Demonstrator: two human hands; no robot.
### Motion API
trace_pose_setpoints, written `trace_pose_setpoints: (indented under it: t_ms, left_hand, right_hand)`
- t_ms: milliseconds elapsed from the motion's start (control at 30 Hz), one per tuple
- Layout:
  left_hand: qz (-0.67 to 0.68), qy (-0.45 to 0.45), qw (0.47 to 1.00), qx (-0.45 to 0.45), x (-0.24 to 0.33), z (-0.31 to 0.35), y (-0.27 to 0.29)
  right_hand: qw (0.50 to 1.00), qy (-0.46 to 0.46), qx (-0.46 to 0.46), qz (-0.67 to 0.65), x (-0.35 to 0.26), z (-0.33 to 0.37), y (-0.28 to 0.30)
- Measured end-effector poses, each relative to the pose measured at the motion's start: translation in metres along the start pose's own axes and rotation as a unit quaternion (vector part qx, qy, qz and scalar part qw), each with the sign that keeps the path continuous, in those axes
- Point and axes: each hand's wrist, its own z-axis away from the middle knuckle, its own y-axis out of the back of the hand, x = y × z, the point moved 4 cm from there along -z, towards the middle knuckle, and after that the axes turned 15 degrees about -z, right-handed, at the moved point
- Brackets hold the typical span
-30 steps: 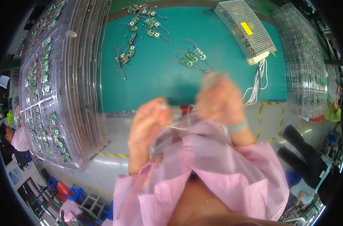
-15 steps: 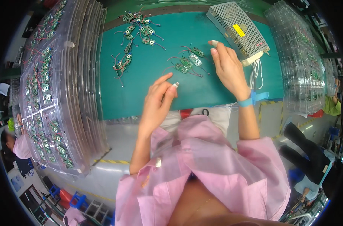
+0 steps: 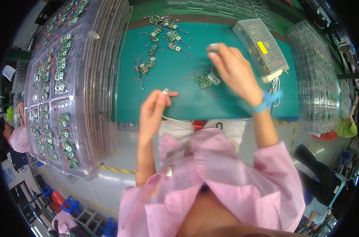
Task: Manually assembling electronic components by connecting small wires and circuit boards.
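Observation:
My left hand (image 3: 152, 114) is low over the near part of the green mat, its thumb and forefinger pinching a small white-and-silver plug (image 3: 165, 91). A thin white cable (image 3: 177, 120) runs from below this hand along the mat's near edge. My right hand (image 3: 234, 71) is above a few loose green circuit boards (image 3: 203, 81) with red wires and partly hides them. Its thumb and forefinger are apart, with nothing visible between them. The right forefinger's tip has a white covering (image 3: 213, 47). A blue strap (image 3: 266, 102) circles my right wrist.
Several wired circuit boards (image 3: 173, 36) lie scattered at the mat's far left. A perforated metal power supply (image 3: 260, 43) with white wires stands far right. Tall stacks of clear trays flank the mat: the left stack (image 3: 75, 98) holds boards, the right stack (image 3: 313, 79) too.
My left hand has shifted slightly left and down with the plug. My right hand has moved left over the small group of boards. The whole view has shifted somewhat.

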Motion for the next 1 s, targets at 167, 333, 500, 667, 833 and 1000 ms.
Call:
trace_pose_setpoints:
  t_ms: [167, 333, 500, 667, 833, 1000]
  left_hand:
    - [0.014, 0.000, 0.998, 0.054, 0.002, -0.003, 0.008]
    - [-0.009, 0.007, 0.999, 0.052, -0.004, 0.001, 0.006]
    - [0.032, -0.013, 0.998, 0.044, -0.009, -0.001, 0.008]
    - [0.061, -0.013, 0.997, 0.043, -0.010, -0.001, 0.013]
    - [0.107, 0.015, 0.994, -0.001, -0.003, 0.001, 0.005]
    - [0.177, 0.041, 0.980, -0.081, 0.017, 0.009, -0.022]
  right_hand:
    - [0.994, 0.028, -0.062, 0.082, 0.011, -0.039, -0.060]
    - [0.991, 0.047, -0.058, 0.112, 0.016, -0.055, -0.096]
    - [0.992, -0.009, -0.126, -0.027, 0.015, -0.044, -0.087]
    - [0.875, -0.196, -0.157, -0.414, 0.001, -0.026, -0.059]
    - [0.630, -0.326, -0.122, -0.694, -0.017, 0.013, -0.044]
    - [0.555, -0.324, -0.130, -0.755, -0.022, 0.051, -0.047]
